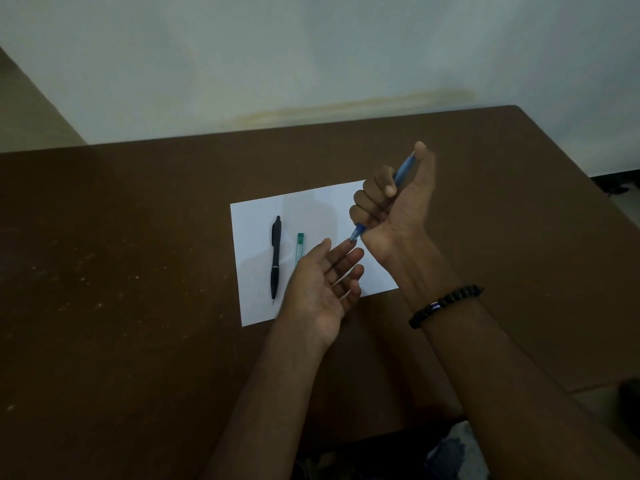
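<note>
My right hand (391, 199) grips a blue pen (403, 173) in a fist above a white sheet of paper (258, 216), thumb on the pen's top end, tip pointing down and left. My left hand (322, 289) is held palm up below it, fingers straight, and the pen's tip (354, 236) touches or nearly touches a fingertip. On the paper lie a black pen (275, 258) and a small green tube (299, 249), partly hidden by my left hand.
The paper lies on a brown table (138, 271) that stands against a pale wall (311, 46). The table's right edge runs down at the far right, its near edge at the bottom. A dark bead bracelet (445, 304) is on my right wrist.
</note>
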